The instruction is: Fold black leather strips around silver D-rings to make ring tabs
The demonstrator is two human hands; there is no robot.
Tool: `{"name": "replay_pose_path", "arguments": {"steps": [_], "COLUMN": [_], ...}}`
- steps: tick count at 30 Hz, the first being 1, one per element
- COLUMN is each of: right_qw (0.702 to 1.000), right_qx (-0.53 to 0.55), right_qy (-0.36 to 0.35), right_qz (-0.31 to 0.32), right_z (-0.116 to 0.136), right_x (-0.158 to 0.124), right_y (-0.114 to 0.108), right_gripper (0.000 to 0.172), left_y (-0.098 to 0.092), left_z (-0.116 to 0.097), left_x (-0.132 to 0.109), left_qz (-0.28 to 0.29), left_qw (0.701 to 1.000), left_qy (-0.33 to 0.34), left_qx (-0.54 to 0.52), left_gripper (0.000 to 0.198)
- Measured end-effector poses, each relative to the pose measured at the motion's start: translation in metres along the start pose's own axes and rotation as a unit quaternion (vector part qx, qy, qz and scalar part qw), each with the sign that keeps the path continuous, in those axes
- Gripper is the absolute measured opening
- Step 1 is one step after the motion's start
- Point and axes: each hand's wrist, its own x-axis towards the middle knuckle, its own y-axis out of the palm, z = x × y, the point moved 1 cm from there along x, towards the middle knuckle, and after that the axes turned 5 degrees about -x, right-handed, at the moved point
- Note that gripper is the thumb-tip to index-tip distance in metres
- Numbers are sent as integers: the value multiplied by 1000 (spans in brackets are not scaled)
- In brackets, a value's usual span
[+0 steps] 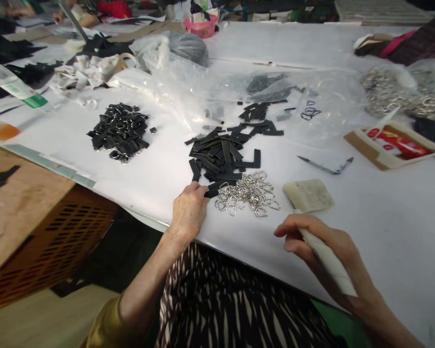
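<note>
At the near table edge, my left hand point(190, 208) is closed, its fingertips at the end of a black strip point(213, 189). Just beyond lies a heap of flat black strips point(221, 152). Silver D-rings point(253, 193) are spread beside that strip, to the right of my left hand. My right hand point(319, 241) is wrapped around a white-handled tool point(328, 261); its thin front end is near a whitish worn block point(310, 195), and I cannot tell whether they touch. Further left sits a pile of folded black strips with metal rings point(119, 131).
Beyond the strips spreads a clear plastic bag point(315, 96). To the right are tweezers point(326, 166), a small box with a red packet point(395, 147) and bagged rings point(387, 89). A bottle point(18, 87) lies left. An orange crate point(65, 237) stands below the table edge.
</note>
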Motion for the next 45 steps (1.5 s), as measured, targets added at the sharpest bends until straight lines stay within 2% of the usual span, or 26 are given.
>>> {"name": "replay_pose_path", "arguments": {"steps": [3,6,9,12,14,16,20,23,25,27,31,36,40,45], "right_qw": [999,998,996,996,996,995,997,988,961,940,925,921,938,969], "right_qx": [28,41,34,29,25,26,1,-134,-236,-285,-307,-309,-273,-192], "right_qy": [26,37,37,40,46,54,44,-59,-139,-184,-220,-231,-198,-103], "right_qz": [-15,-42,-69,-74,-79,-86,-59,-49,-45,-40,-41,-61,-83,-119], "right_z": [-7,-11,-11,-8,-6,-5,-12,-22,-29,-33,-37,-39,-37,-22], "right_x": [-6,-13,-16,-15,-12,-9,2,12,18,21,23,24,26,22], "right_y": [-6,-11,-15,-15,-12,-6,9,21,27,33,39,43,42,35], "right_gripper": [18,20,17,12,8,5,7,14,24,32,31,29,28,16], "left_y": [0,-1,-4,-8,-7,-4,9,18,23,25,26,30,31,31], "left_z": [0,4,10,10,5,-4,-24,-33,-37,-39,-43,-45,-49,-57], "left_x": [6,6,-1,-14,-25,-34,-45,-48,-49,-48,-48,-49,-49,-49], "left_qz": [26,32,-10,-42,-42,-23,31,77,116,148,188,204,207,194], "left_qw": [1000,998,988,959,925,879,792,740,704,679,668,666,682,725], "left_qy": [-9,-9,-12,-64,-125,-179,-220,-250,-261,-263,-256,-249,-255,-242], "left_qx": [8,-47,-157,-274,-355,-442,-568,-620,-650,-669,-673,-673,-654,-615], "left_gripper": [23,19,13,10,11,14,16,21,24,24,20,17,17,16]}}
